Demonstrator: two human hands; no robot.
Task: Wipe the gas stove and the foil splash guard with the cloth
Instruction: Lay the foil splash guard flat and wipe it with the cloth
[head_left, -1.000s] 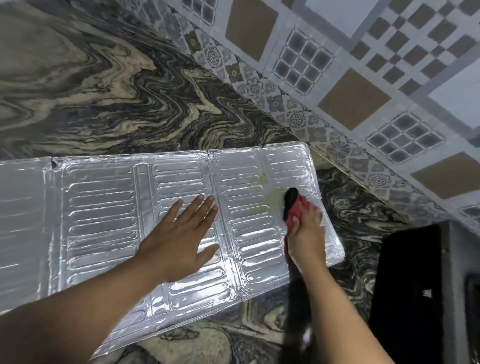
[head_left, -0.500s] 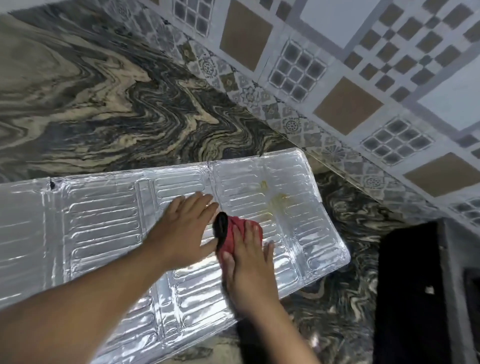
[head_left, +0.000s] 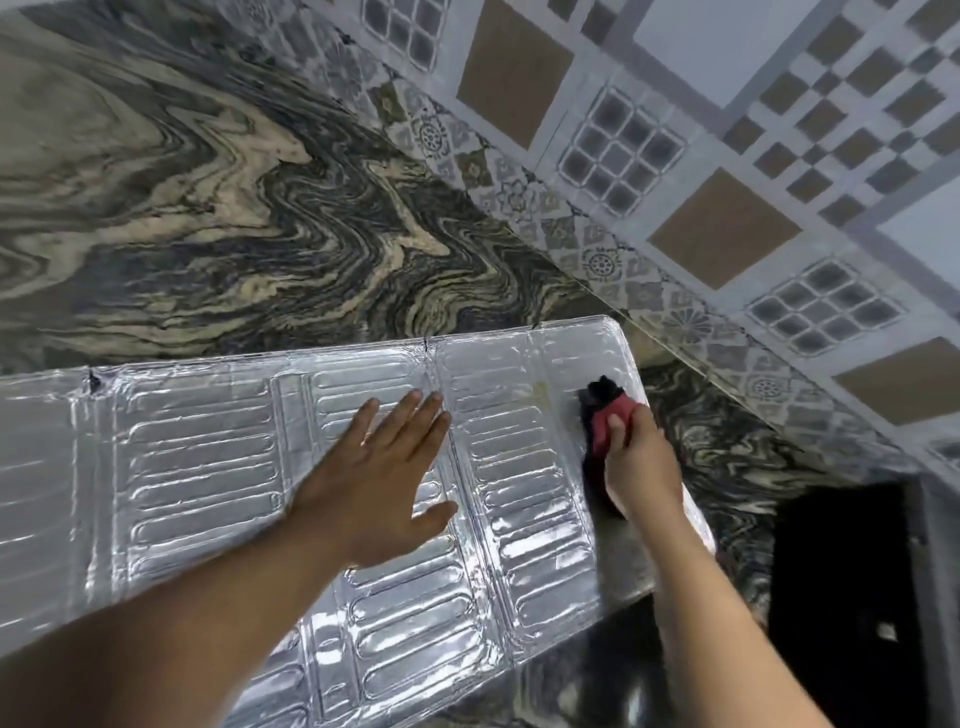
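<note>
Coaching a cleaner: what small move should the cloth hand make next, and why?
Probably sweep the cloth left across the yellowish stain. The right hand holds it at the foil guard's right edge; the left hand lies flat on the foil.

Single head-worn wide-angle view, looking forward and steeply down, close over the marble counter (head_left: 218, 208); tiled wall (head_left: 727, 156) crosses upper right.

The right hand (head_left: 641, 462) with the cloth (head_left: 605, 415) now sits at the far right edge of the foil guard (head_left: 208, 457), away from the left hand (head_left: 379, 483) it touched 0.5 s ago.
</note>
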